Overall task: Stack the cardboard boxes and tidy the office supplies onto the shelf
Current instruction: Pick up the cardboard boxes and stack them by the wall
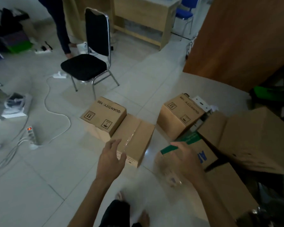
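Several cardboard boxes stand on the tiled floor. A taped box (138,138) lies low in the middle, touching a taller box printed "QUANTITY: 100" (103,117) behind it. A second such box (179,115) stands to the right. My left hand (111,158) hovers with spread fingers over the taped box's near left corner, holding nothing. My right hand (187,161) reaches with relaxed fingers over a box with a green stripe and blue print (202,153); whether it touches is unclear. A large open box (256,141) lies at the right.
A black chair (90,54) stands behind the boxes, another person's legs (61,25) beyond it. A power strip (31,133) and white cables trail on the left floor. A brown wooden cabinet (239,38) rises at the right. My bare feet (143,217) show at the bottom.
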Demonstrator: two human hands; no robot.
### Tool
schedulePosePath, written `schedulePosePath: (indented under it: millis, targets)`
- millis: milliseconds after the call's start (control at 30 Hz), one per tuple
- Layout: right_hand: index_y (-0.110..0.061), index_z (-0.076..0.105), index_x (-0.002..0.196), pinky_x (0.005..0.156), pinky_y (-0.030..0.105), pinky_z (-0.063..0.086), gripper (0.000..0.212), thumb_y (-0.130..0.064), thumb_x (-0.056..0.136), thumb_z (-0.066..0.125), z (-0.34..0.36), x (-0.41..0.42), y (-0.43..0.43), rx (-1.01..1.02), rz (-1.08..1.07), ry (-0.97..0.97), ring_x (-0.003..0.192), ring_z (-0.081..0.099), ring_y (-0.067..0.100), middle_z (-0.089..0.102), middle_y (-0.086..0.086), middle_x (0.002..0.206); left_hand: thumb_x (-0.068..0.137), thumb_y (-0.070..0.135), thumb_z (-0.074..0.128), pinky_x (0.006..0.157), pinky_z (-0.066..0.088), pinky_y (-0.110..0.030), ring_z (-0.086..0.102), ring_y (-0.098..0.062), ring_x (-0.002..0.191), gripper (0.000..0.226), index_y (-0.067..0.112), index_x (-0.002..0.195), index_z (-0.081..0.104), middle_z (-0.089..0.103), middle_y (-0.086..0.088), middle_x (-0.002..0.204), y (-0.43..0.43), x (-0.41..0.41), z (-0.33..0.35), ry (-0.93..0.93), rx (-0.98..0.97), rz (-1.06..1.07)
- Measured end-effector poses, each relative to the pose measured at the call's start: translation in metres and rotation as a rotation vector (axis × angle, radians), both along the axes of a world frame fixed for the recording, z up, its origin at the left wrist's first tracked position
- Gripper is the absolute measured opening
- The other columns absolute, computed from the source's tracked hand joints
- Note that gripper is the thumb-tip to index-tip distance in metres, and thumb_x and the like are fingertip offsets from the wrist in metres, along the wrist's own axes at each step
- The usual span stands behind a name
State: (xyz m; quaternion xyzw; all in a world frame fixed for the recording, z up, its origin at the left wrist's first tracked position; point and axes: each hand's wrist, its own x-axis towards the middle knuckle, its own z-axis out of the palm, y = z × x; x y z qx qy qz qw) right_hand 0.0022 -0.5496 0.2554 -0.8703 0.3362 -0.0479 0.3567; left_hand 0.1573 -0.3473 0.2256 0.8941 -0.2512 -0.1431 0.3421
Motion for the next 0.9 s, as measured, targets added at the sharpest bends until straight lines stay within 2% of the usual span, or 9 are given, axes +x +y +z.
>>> schedulePosePath:
  millis: [100, 200, 333, 533, 667, 800, 900]
  targets:
    - [-0.018, 0.055, 0.128, 0.092, 0.019, 0.034, 0.036, -0.017, 0.093, 0.052, -0.007, 0.044, -0.028, -0.002, 0.058, 0.014, 0.112, 0.043, 0.002, 0.054, -0.003, 0.129, 0.088, 0.023, 0.06, 0.101, 0.039, -0.037, 0.044, -0.025, 0.126, 0.057, 0.013, 0.14, 0.039, 0.034, -0.008, 0.144, -0.019, 0.028, -0.009, 0.061, 0.034, 0.096]
    - [-0.02, 0.054, 0.129, 0.098, 0.022, 0.036, 0.036, -0.017, 0.093, 0.052, -0.018, 0.087, -0.051, 0.024, 0.085, 0.022, 0.118, 0.044, 0.005, 0.053, -0.004, 0.131, 0.089, 0.024, 0.06, 0.101, 0.039, -0.04, 0.041, -0.028, 0.128, 0.059, 0.013, 0.142, 0.036, 0.026, -0.01, 0.148, -0.038, 0.059, -0.025, 0.097, 0.053, 0.146]
    - [-0.016, 0.056, 0.127, 0.101, 0.026, 0.039, 0.035, -0.014, 0.093, 0.052, -0.038, 0.148, -0.082, 0.042, 0.096, 0.049, 0.117, 0.047, 0.007, 0.056, -0.003, 0.127, 0.089, 0.024, 0.059, 0.1, 0.04, -0.041, 0.042, -0.029, 0.128, 0.059, 0.012, 0.142, 0.036, 0.024, -0.012, 0.149, -0.068, 0.103, -0.051, 0.157, 0.097, 0.187]
    - [-0.016, 0.054, 0.128, 0.098, 0.021, 0.034, 0.035, -0.013, 0.093, 0.052, -0.087, 0.225, -0.126, 0.028, 0.187, 0.11, 0.117, 0.044, 0.004, 0.055, -0.003, 0.128, 0.088, 0.026, 0.059, 0.1, 0.039, -0.039, 0.041, -0.028, 0.129, 0.059, 0.014, 0.141, 0.036, 0.023, -0.012, 0.15, -0.102, 0.154, -0.104, 0.202, 0.157, 0.259]
    - [-0.015, 0.053, 0.128, 0.097, 0.021, 0.035, 0.036, -0.012, 0.093, 0.052, -0.149, 0.27, -0.154, 0.033, 0.241, 0.166, 0.12, 0.046, 0.009, 0.054, -0.001, 0.129, 0.089, 0.023, 0.059, 0.099, 0.04, -0.039, 0.04, -0.028, 0.128, 0.057, 0.017, 0.141, 0.036, 0.024, -0.009, 0.15, -0.116, 0.176, -0.16, 0.259, 0.185, 0.368]
    - [-0.018, 0.054, 0.128, 0.09, 0.019, 0.036, 0.037, -0.013, 0.091, 0.052, -0.242, 0.305, -0.177, 0.038, 0.3, 0.246, 0.119, 0.048, 0.011, 0.052, -0.002, 0.129, 0.088, 0.02, 0.061, 0.099, 0.041, -0.046, 0.041, -0.033, 0.127, 0.057, 0.017, 0.14, 0.038, 0.024, -0.009, 0.15, -0.128, 0.19, -0.244, 0.315, 0.261, 0.431]
    - [-0.018, 0.054, 0.128, 0.094, 0.021, 0.038, 0.038, -0.014, 0.09, 0.053, -0.306, 0.321, -0.192, 0.032, 0.347, 0.273, 0.121, 0.048, 0.014, 0.053, -0.001, 0.131, 0.086, 0.02, 0.063, 0.094, 0.046, -0.049, 0.048, -0.035, 0.12, 0.058, 0.016, 0.14, 0.041, 0.026, -0.011, 0.15, -0.133, 0.191, -0.302, 0.341, 0.304, 0.468]
